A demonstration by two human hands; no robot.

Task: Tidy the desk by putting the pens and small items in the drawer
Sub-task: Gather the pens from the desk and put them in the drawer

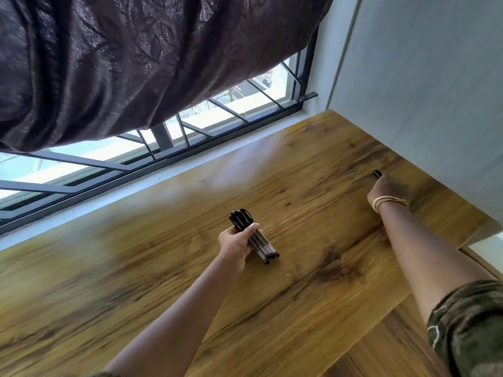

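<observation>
My left hand point(236, 244) is shut on a bundle of several clear pens with black caps point(251, 235), held just above the middle of the wooden desk point(136, 268). My right hand point(381, 190) reaches to the desk's far right, close to the wall, with its fingers closed around a small black pen point(377, 173) whose tip pokes out past them. Gold bangles circle that wrist. No drawer is in view.
A grey wall panel point(422, 91) borders the desk on the right. A barred window point(190, 131) runs along the desk's far edge, with a dark curtain point(122, 63) hanging over it. The desk's right edge steps down near the lower right.
</observation>
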